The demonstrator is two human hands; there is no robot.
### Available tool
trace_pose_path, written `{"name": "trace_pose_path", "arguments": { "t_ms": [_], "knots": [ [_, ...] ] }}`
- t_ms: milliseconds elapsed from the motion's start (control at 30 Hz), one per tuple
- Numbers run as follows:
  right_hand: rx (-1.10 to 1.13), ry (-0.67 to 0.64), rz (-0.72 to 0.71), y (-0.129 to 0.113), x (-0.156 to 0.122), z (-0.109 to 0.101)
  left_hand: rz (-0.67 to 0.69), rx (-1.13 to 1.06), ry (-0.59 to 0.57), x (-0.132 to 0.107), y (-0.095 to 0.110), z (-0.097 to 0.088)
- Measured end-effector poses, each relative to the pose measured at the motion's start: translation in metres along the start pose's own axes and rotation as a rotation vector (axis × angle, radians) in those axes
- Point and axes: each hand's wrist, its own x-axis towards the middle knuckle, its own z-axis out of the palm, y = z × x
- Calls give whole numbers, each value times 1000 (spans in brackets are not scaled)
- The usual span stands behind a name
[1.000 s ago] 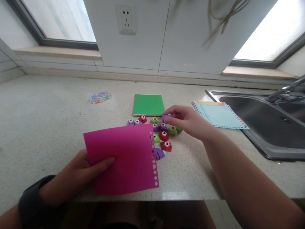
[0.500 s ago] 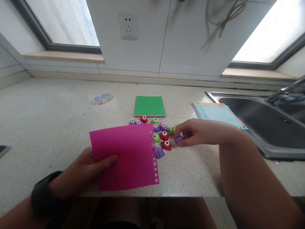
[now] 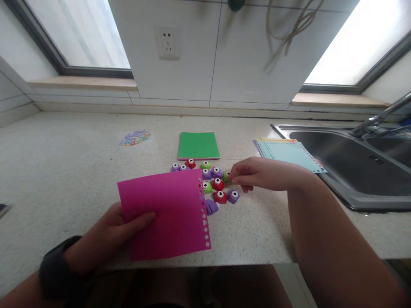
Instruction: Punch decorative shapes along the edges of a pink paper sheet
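My left hand point(image 3: 109, 235) grips a magenta paper sheet point(image 3: 163, 214) at its lower left, thumb on top; small shapes are punched along the sheet's right edge. Several small punches in red, green and purple point(image 3: 213, 184) lie in a cluster on the counter behind the sheet. A purple punch point(image 3: 233, 195) sits alone at the cluster's right. My right hand point(image 3: 257, 174) reaches in from the right, fingers pinched at a green punch point(image 3: 226, 176); whether it is lifted I cannot tell.
A green paper pad point(image 3: 198, 145) lies behind the punches. A stack of punched pastel sheets point(image 3: 289, 153) lies beside a steel sink point(image 3: 353, 167) with a tap. A heap of paper confetti point(image 3: 135, 137) sits far left. The counter edge runs close to me.
My right hand carried a purple punch from the back of the cluster to its right side, let it go there, then moved up to the green punch. The magenta sheet stayed held.
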Motion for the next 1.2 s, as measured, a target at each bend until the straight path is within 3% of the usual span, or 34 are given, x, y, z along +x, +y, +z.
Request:
{"name": "trace_pose_path", "arguments": {
  "t_ms": [100, 167, 333, 533, 700, 800, 1000, 1200],
  "knots": [
    [-34, 234, -28, 2, 4, -1, -4, -13, 7, 0, 0, 1],
    [-59, 317, -55, 2, 6, 1, -3, -23, 5, 1, 0, 2],
    [-190, 289, -152, -5, 15, 12, -2, 4, 15, 0, 3, 3],
    [-422, 248, -119, -15, 26, 26, -7, 28, 18, -1, 7, 4],
    [-443, 284, -136, -15, 25, 27, -20, 18, 4, -2, 8, 5],
    [-273, 377, -186, -14, 21, 23, -17, 17, 2, -2, 8, 5],
    [574, 547, -281, -16, 21, 26, 5, 19, -11, -3, 8, 7],
    [920, 465, -409, -21, 34, 42, 4, 18, -9, -4, 6, 5]
  ]
}}
